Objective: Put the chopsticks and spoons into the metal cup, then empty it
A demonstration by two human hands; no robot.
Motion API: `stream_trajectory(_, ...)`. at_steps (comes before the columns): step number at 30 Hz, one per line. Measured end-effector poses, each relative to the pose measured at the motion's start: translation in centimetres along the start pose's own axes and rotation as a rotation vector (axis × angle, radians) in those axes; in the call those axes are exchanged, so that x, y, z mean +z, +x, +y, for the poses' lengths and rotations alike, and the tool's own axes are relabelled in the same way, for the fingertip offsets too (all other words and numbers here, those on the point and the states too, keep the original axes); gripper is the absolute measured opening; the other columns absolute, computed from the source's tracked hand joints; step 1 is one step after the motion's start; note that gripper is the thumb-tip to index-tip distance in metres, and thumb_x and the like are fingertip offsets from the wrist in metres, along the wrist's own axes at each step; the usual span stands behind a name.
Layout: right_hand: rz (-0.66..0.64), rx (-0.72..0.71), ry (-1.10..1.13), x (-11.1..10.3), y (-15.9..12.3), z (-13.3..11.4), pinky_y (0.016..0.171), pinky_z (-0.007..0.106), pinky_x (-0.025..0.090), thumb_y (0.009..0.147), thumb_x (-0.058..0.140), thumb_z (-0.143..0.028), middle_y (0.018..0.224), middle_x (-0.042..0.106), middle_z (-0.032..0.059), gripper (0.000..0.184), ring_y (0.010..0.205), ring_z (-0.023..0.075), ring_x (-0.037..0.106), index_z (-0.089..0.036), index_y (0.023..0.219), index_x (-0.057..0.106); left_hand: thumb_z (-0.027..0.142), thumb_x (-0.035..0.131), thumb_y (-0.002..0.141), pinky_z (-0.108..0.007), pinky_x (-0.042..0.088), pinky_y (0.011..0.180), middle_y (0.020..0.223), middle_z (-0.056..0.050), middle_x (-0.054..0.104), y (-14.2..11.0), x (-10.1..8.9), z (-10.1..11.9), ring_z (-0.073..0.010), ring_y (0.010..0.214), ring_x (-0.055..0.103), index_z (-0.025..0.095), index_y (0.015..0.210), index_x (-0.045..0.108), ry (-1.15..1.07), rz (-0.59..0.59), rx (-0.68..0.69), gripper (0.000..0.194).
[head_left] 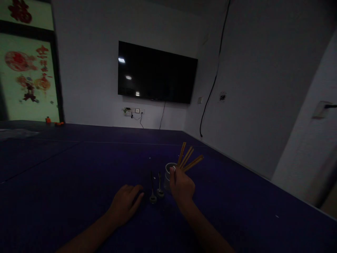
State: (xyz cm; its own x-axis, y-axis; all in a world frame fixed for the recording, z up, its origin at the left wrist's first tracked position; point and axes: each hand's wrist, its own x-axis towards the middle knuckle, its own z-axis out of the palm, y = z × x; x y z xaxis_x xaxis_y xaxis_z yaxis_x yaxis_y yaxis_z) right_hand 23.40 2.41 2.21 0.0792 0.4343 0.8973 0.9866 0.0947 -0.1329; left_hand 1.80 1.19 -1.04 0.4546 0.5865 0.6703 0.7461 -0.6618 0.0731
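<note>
Several wooden chopsticks (186, 158) fan out from the top of my right hand (183, 184), whose fingers are closed around their lower part. Directly beside that hand, on its left, stands a grey cup (167, 177), partly hidden by the fingers. Whether the chopsticks touch the cup's rim, I cannot tell. Two metal spoons, a left one (152, 197) and a right one (159, 191), lie on the table with their bowls toward me. My left hand (125, 202) rests on the tabletop left of the spoons, fingers and thumb apart, holding nothing.
The dark blue table (92, 168) stretches back to a wall bearing a television (156, 73). A black cable (212, 91) hangs down the right wall to the table's edge. Small orange objects (59, 123) and a clear plastic sheet (18, 133) lie at the far left.
</note>
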Motion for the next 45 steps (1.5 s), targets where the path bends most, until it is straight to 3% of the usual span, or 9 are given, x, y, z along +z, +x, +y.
stream_trajectory(19, -0.076, 0.08, 0.04, -0.06, 0.31, 0.29, 0.052, 0.025, 0.03, 0.086, 0.04, -0.033, 0.072, 0.066, 0.0028, 0.031, 0.059, 0.0141, 0.058, -0.019, 0.076, 0.066, 0.03, 0.03, 0.091, -0.028, 0.043, 0.062, 0.07, -0.002, 0.064, -0.01, 0.23, 0.07, -0.0154, 0.064, 0.06, 0.02, 0.085, 0.057, 0.015, -0.125, 0.015, 0.03)
stream_trajectory(31, -0.047, 0.112, 0.143, -0.02, 0.29, 0.18, 0.058, 0.025, 0.038, 0.086, 0.041, -0.034, 0.083, 0.07, 0.0025, 0.03, 0.067, 0.0154, 0.063, -0.02, 0.094, 0.066, 0.029, 0.029, 0.091, -0.027, 0.042, 0.061, 0.068, -0.003, 0.063, -0.01, 0.2, 0.14, -0.0157, 0.063, 0.06, 0.02, 0.082, 0.057, 0.035, -0.205, -0.007, 0.031)
stream_trajectory(45, 0.006, 0.044, 0.143, -0.1, 0.05, -0.06, 0.061, 0.025, 0.04, 0.089, 0.039, -0.036, 0.084, 0.071, 0.0053, 0.034, 0.067, 0.0162, 0.064, -0.019, 0.095, 0.068, 0.03, 0.03, 0.09, -0.027, 0.042, 0.061, 0.068, -0.002, 0.063, 0.14, -0.03, 0.34, -0.0153, 0.063, 0.059, 0.02, 0.078, 0.057, 0.042, -0.25, -0.013, 0.031)
